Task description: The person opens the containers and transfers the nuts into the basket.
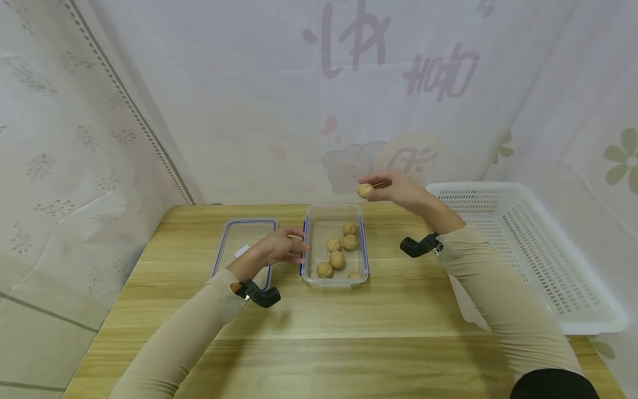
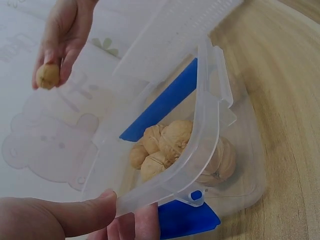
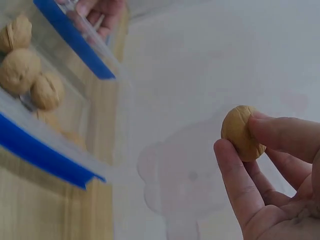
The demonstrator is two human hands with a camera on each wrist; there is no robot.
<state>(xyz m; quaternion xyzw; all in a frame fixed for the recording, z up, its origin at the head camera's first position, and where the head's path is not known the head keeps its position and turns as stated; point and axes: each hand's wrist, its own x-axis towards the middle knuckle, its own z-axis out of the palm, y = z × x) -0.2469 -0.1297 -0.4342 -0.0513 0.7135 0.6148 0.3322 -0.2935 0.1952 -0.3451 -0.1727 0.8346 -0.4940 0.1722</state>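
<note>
Between thumb and fingertips, my right hand pinches a walnut, raised beyond the far end of the clear plastic box. Several other walnuts lie inside that box, mostly toward its right and near parts. My left hand holds the box's left side, the thumb at the rim and the fingers against the outer wall in the left wrist view. Blue strips run along the box's long sides.
A clear lid with a blue seal lies left of the box, partly behind my left forearm. On the right stands a large white perforated basket, overlapped by my right sleeve. Printed curtains hang behind the wooden table.
</note>
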